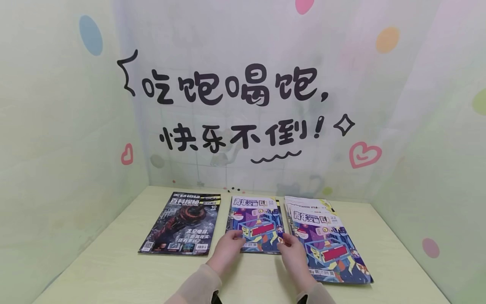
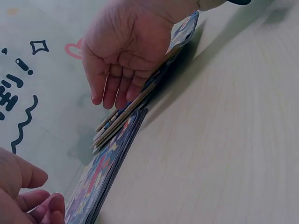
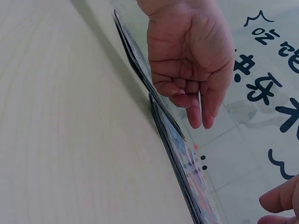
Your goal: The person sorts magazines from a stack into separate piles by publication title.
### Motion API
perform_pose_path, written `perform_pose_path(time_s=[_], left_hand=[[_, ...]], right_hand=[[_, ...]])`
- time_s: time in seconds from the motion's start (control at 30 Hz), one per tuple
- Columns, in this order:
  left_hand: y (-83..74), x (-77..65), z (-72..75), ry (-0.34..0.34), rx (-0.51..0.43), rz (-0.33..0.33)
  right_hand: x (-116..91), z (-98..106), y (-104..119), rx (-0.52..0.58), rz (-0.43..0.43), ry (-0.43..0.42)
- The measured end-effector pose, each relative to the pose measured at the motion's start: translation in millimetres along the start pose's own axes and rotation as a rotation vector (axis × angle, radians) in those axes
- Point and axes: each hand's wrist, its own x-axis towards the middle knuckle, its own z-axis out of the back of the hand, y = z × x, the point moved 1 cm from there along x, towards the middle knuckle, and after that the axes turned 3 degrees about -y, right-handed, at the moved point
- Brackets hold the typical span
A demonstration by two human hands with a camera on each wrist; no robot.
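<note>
A pile of magazines (image 1: 258, 211) with a purple and blue illustrated cover lies flat in the middle of the table. My left hand (image 1: 228, 249) is at its left front corner, fingers loosely bent over the cover's edge. Opposite it, at the right front side, is my right hand (image 1: 294, 254). The left wrist view shows the right hand (image 2: 128, 51) with fingers extended and palm bare. Likewise the left hand (image 3: 191, 56) has relaxed, slightly bent fingers in the right wrist view. Neither hand grips the pile.
Dark-covered magazines (image 1: 182, 223) lie stacked to the left. On the right is a spread stack of magazines (image 1: 328, 249), its top one sharing the middle cover and lying nearest the front. A pale wall (image 1: 235, 177) with large black lettering closes off the back of the table (image 1: 125, 274).
</note>
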Motion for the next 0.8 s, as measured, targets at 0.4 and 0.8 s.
perform_pose_path(time_s=[0.4,0.8], left_hand=[[16.1,0.5,3.8,-0.232,0.238,-0.005],[26.5,0.3,3.2,-0.264,0.371,-0.056]], right_hand=[[4,-23,-15,-0.104,-0.008,-0.047],[1,-32,-18,-0.188,0.021,-0.096]])
